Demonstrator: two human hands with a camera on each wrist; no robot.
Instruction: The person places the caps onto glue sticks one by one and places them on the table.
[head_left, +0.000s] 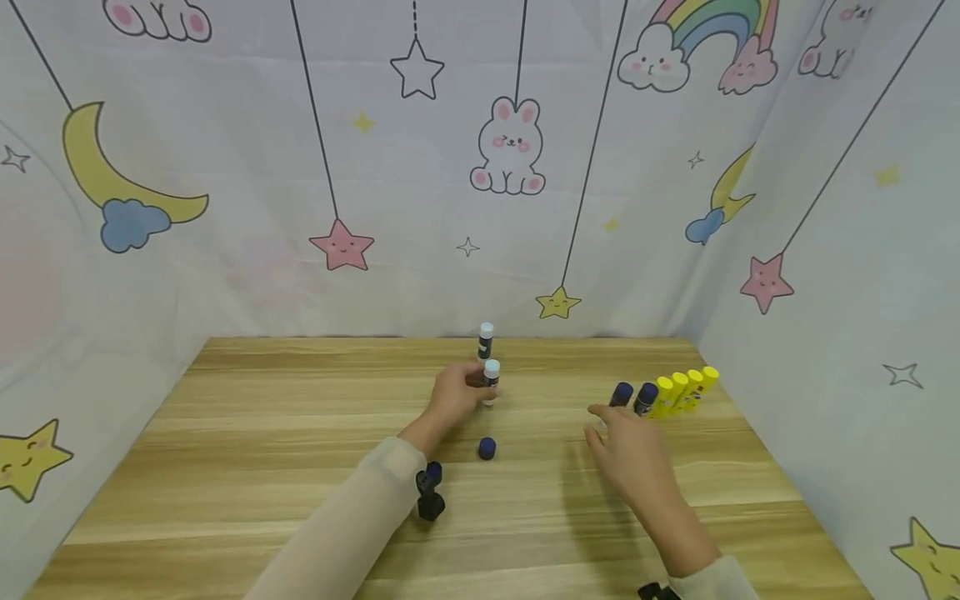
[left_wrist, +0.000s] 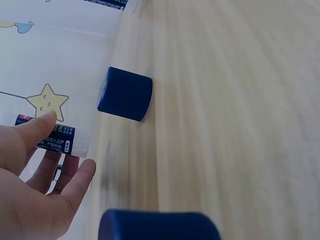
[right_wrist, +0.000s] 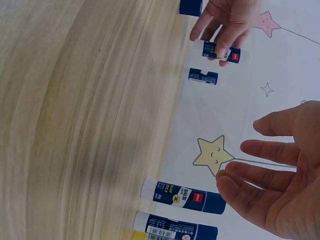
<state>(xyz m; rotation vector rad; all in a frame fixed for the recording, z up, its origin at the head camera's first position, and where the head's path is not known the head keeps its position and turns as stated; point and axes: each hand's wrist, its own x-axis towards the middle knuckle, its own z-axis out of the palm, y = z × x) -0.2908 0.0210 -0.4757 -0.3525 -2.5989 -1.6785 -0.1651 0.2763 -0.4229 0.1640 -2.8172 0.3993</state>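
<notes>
In the head view my left hand [head_left: 456, 392] pinches an upright glue stick [head_left: 491, 382] with a dark blue label and a white top. The left wrist view shows the thumb and fingers around that glue stick [left_wrist: 62, 139]. Just behind it stands another white-topped glue stick [head_left: 485, 343]. A loose blue cap [head_left: 487, 448] lies nearer to me, and a second blue cap [head_left: 433, 473] shows beside my left wrist. My right hand [right_wrist: 280, 172] holds nothing, its fingers loosely spread close to two blue-capped glue sticks [right_wrist: 185, 197].
Several yellow glue sticks [head_left: 679, 392] stand in a row right of the blue-capped pair. The wooden table [head_left: 300, 417] meets a patterned white cloth [head_left: 255, 250] at the back, with more cloth along the sides.
</notes>
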